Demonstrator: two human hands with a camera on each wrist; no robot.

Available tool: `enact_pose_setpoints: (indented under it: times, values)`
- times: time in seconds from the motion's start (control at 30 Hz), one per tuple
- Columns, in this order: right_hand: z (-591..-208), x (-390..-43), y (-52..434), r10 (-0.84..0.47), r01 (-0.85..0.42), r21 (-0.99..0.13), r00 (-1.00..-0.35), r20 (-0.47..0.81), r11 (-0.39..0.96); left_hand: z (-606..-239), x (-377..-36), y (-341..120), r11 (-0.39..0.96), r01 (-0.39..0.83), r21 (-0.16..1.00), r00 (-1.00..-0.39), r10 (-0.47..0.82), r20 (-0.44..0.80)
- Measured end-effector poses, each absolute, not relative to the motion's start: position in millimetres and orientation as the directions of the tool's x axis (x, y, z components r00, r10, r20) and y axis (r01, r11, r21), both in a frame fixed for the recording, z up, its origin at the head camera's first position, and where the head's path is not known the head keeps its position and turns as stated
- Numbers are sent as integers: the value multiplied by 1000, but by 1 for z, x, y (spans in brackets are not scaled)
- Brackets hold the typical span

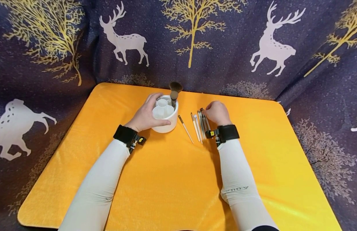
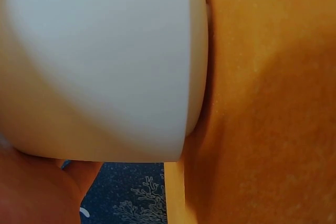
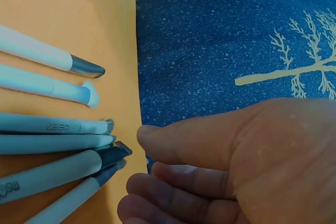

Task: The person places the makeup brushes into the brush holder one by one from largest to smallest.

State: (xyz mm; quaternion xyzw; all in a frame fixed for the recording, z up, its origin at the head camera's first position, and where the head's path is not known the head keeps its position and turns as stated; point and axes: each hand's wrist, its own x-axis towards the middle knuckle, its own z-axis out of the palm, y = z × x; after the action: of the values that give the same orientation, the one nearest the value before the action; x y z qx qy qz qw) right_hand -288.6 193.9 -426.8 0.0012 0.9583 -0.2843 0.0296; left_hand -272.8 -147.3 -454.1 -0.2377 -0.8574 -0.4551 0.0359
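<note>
My left hand (image 1: 145, 115) grips a round white brush holder (image 1: 165, 128), thumb along its near side and fingers at the far rim. The holder is divided into compartments, and a large fluffy makeup brush (image 1: 174, 91) stands in it on the right. In the left wrist view, the holder's white wall (image 2: 115, 66) fills much of the picture. My right hand (image 1: 217, 113) hovers at the far ends of several slim makeup brushes (image 1: 200, 126). The right wrist view shows its loosely bent thumb and fingers beside the tip of an angled brush (image 3: 58, 171), with nothing between them.
A single slim brush (image 1: 186, 129) lies apart, between the holder and the group. Everything rests on a yellow-orange tabletop (image 1: 166, 179). Behind the table's far edge hangs a dark blue cloth (image 1: 161, 64) with deer and trees.
</note>
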Motion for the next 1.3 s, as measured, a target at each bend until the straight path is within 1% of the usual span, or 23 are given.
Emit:
enact_pose_setpoints:
  times: [0.6, 1.3]
  values:
    - [-433, -292, 195, -38, 37, -493, -989, -142, 869, -454, -274, -147, 480, 453, 751, -879, 382, 286]
    - [-442, -295, 196, -96, -12, -472, -983, -154, 881, -456, -274, -147, 478, 446, 757, -884, 371, 286]
